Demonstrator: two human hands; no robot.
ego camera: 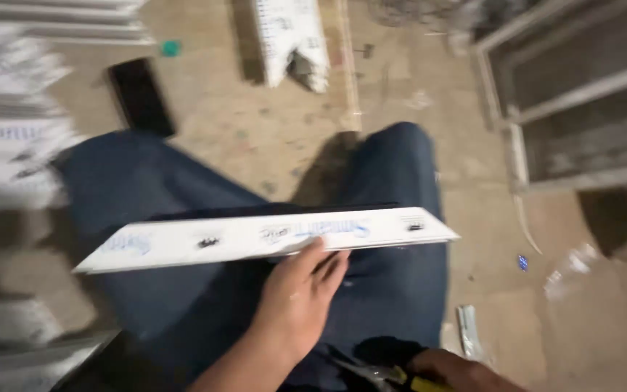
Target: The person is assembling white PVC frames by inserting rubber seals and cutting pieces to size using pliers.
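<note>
Dusty concrete floor (284, 138) lies beneath blue-trousered knees, nearest which the right hand (453, 372) is closed on a yellow-handled tool (400, 377), while just beyond, the left hand (300, 301) is clasped under a long white strip (255, 238), seemingly steadied for trimming.

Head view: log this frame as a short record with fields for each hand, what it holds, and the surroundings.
left hand: left hand grips the near edge of a long white strip, held level across the lap
right hand: right hand at the bottom edge, closed around a yellow-handled tool
legs: dark blue trousers
floor: dusty concrete floor with scraps
image: motion-blurred
</note>
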